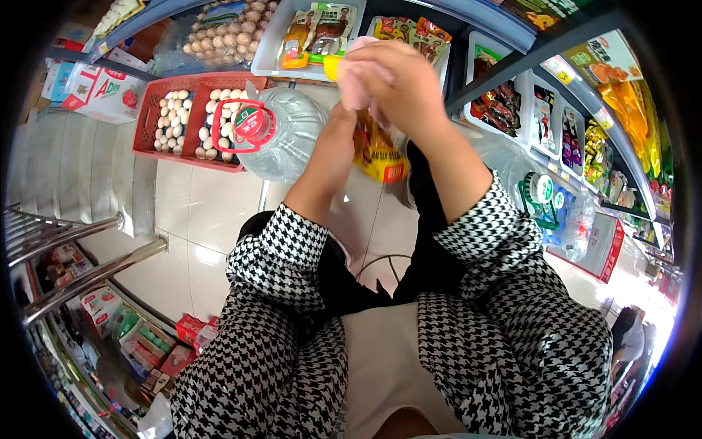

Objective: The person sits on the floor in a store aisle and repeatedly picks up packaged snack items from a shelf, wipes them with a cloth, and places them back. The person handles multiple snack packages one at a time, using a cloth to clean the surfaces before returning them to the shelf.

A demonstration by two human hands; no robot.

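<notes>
My left hand (pixel 339 140) grips a yellow-and-brown plastic food packet (pixel 381 159) that hangs above the tiled floor between my knees. In my right hand (pixel 403 82) is a pink cloth (pixel 356 82), bunched under the fingers and laid against the packet's upper part. Both hands hide much of the packet. Just left of my left hand stands a large clear water jug (pixel 290 131) with a red cap and handle. Ahead of my hands, a white plastic tray (pixel 267 52) on the low shelf holds sealed food pouches (pixel 329 30).
A red plastic crate (pixel 145 118) of eggs stands beyond the jug. Trays of packaged snacks (pixel 496 107) line the shelf at right, behind a dark shelf post (pixel 526 57). A green-capped jug (pixel 540 189) stands near my right arm. Metal rails (pixel 98 274) jut in from the left.
</notes>
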